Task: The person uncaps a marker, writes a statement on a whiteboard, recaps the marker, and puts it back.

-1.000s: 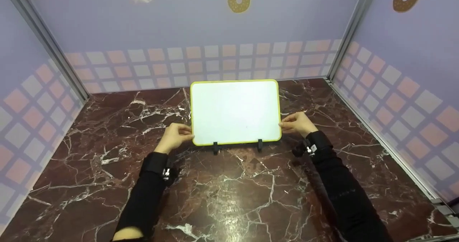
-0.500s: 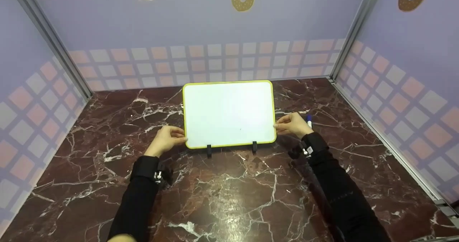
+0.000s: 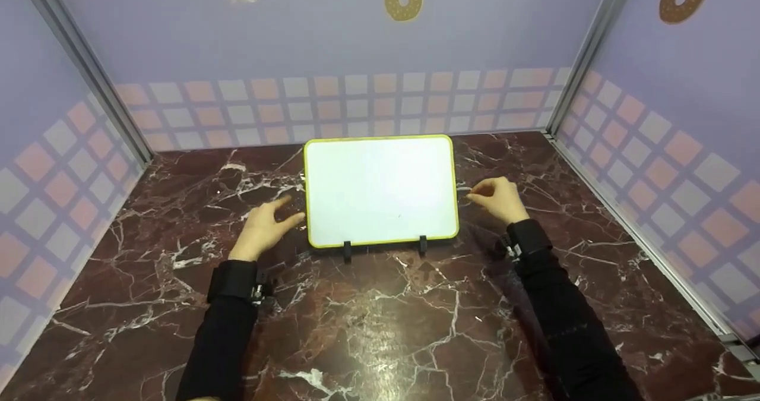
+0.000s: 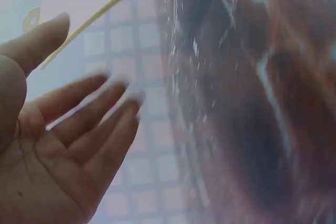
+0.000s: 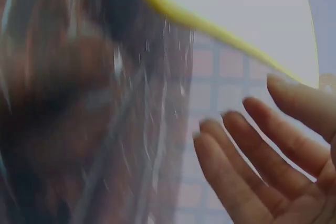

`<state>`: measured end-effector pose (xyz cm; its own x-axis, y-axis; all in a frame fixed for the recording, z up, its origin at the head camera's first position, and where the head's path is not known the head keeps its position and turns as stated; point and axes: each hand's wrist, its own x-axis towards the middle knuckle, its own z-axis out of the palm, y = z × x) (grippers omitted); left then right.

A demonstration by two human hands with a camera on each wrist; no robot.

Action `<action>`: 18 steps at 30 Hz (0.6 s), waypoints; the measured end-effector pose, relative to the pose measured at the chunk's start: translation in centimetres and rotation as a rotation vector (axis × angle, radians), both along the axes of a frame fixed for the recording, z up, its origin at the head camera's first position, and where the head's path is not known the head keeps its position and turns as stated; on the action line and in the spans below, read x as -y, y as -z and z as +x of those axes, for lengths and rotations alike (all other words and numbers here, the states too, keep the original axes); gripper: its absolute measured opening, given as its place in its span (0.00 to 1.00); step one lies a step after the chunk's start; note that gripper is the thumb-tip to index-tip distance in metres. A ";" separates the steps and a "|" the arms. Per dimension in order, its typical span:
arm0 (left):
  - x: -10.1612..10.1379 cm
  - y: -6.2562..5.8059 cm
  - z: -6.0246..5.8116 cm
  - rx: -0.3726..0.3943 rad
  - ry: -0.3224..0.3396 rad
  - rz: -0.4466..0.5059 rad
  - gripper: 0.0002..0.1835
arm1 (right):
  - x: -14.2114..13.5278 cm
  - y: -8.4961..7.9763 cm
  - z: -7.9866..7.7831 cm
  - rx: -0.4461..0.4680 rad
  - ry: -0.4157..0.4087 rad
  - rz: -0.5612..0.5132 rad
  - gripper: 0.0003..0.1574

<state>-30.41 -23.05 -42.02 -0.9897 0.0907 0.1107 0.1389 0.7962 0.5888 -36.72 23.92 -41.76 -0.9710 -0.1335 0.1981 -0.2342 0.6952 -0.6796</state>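
Observation:
A whiteboard (image 3: 380,193) with a yellow rim stands propped on a stand with two black feet (image 3: 348,252) at its lower edge. My left hand (image 3: 261,229) is beside the board's left edge, thumb and fingers spread apart and holding nothing. In the left wrist view that hand (image 4: 68,145) shows its palm, with the yellow rim (image 4: 100,14) beyond the thumb. To the right of the board, my right hand (image 3: 502,199) is a short way off the edge. The right wrist view shows its fingers (image 5: 262,150) loosely extended with nothing between them.
Under everything lies a dark red marbled tabletop (image 3: 380,318) with white veins. Behind it rises a lilac wall (image 3: 320,38) with a checked band and doughnut pictures; side walls (image 3: 694,122) with metal posts close in the left and right.
Both hands have let go of the whiteboard's side edges and drawn outward. Earlier the board shifted slightly left and down in view; a blue-capped marker seen by the right hand is now hidden.

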 end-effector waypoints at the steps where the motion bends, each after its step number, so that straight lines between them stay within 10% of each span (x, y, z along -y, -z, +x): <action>1: 0.1 -0.2 0.1 -0.032 -0.020 -0.039 0.40 | -0.3 -0.1 0.0 -0.047 0.029 0.047 0.14; 9: 0.0 0.2 0.4 -0.268 -0.146 -0.241 0.44 | -2.9 -0.1 -0.3 -0.015 0.274 0.355 0.20; 18: 0.1 1.2 0.9 -0.276 -0.184 -0.288 0.43 | -4.3 1.4 -0.8 0.178 0.327 0.480 0.39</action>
